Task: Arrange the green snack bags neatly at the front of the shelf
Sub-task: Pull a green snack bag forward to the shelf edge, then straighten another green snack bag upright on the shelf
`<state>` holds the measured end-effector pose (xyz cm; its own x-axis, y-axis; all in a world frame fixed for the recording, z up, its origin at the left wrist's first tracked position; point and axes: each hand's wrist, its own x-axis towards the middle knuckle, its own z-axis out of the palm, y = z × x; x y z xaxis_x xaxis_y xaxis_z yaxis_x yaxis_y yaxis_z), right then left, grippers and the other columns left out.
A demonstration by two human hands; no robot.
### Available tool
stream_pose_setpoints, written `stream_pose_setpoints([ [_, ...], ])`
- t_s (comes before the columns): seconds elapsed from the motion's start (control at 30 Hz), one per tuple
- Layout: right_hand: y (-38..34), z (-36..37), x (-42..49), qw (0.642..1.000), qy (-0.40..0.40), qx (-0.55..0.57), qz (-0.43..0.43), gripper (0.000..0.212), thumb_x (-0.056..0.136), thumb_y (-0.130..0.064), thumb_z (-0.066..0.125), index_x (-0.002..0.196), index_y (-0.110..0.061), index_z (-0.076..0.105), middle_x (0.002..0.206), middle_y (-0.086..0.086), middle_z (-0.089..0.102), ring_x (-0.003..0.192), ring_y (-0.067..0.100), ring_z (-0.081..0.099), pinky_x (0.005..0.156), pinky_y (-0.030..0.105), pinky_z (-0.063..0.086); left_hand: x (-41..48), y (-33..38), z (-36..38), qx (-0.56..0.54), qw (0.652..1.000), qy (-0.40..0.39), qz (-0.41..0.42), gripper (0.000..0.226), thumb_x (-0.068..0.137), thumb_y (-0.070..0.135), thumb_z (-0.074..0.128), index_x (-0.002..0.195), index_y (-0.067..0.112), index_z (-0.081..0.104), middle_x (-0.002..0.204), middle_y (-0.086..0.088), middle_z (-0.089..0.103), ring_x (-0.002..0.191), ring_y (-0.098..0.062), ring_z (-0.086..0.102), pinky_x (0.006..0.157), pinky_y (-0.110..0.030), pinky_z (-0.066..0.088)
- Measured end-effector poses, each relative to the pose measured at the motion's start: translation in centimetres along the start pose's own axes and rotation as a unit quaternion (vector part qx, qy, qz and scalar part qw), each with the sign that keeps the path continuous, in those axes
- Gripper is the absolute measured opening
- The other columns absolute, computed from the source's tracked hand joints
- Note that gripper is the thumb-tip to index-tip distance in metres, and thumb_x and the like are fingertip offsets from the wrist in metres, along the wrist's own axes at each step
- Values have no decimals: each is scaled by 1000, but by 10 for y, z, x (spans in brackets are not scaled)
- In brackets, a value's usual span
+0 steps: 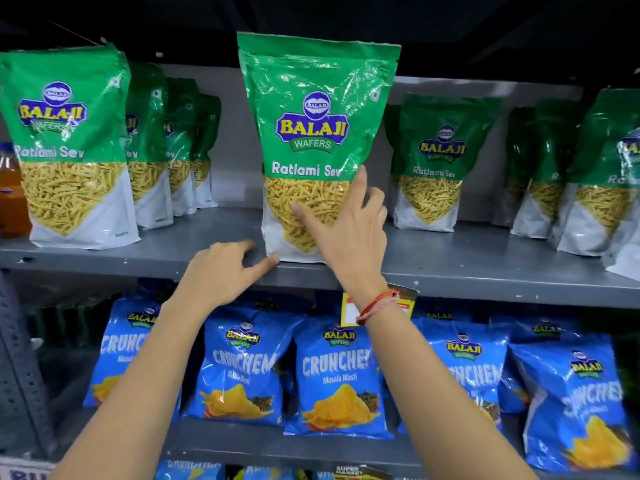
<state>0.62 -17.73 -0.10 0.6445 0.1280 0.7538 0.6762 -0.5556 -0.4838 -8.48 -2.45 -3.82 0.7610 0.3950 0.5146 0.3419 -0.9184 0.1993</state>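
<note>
A green Ratlami Sev bag [313,133] stands upright at the front edge of the grey shelf [485,271], in the middle. My right hand [349,233] lies flat against its lower front, fingers spread. My left hand [221,271] rests on the shelf edge, one fingertip touching the bag's bottom left corner. A row of green bags [69,147] stands at the left, its first bag near the front. Another green bag [440,161] sits further back to the right, and more green bags [588,181] stand at the far right.
Blue Crunchem bags [339,379] fill the shelf below my arms. An orange bottle [10,192] stands at the far left of the upper shelf. A yellow price tag [349,310] hangs from the shelf edge by my right wrist.
</note>
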Motion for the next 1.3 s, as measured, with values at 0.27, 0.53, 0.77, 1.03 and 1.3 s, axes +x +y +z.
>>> stream_pose_setpoints([
  [0.27, 85, -30, 51, 997, 64, -32, 19, 83, 87, -59, 50, 148, -10, 23, 136, 19, 39, 122, 37, 40, 90, 42, 43, -38, 116, -18, -129, 986, 87, 57, 54, 80, 60, 48, 121, 25, 58, 113, 0, 68, 105, -26, 60, 77, -37, 47],
  [0.53, 165, -36, 100, 991, 9, -116, 61, 82, 86, -54, 55, 148, -11, 22, 137, 18, 38, 124, 37, 39, 93, 49, 43, 6, 205, 50, -84, 981, 21, 176, 60, 87, 51, 50, 133, 11, 47, 141, -6, 48, 130, -20, 39, 100, -38, 35],
  [0.77, 215, -32, 130, 990, -88, -58, 94, 91, 81, -47, 67, 147, -6, 19, 139, 24, 31, 130, 41, 31, 102, 48, 35, 26, 218, 80, -1, 990, 24, 140, 72, 86, 66, 29, 130, 15, 52, 141, -7, 50, 128, -19, 45, 91, -37, 42],
  [1.03, 224, -5, 158, 984, -117, -3, 134, 101, 76, -42, 74, 148, -10, 12, 147, 24, 22, 135, 42, 27, 108, 46, 32, 23, 222, 85, 23, 989, 62, 130, 83, 80, 69, 10, 110, 15, 66, 121, -4, 66, 115, -18, 58, 79, -35, 48],
  [1.3, 215, 10, 169, 981, -89, -6, 170, 120, 69, -44, 80, 151, -10, -1, 150, 24, 18, 137, 40, 27, 108, 48, 33, 22, 223, 82, 26, 991, 54, 121, 81, 80, 69, 11, 105, 15, 66, 109, -3, 70, 105, -19, 61, 75, -37, 49],
])
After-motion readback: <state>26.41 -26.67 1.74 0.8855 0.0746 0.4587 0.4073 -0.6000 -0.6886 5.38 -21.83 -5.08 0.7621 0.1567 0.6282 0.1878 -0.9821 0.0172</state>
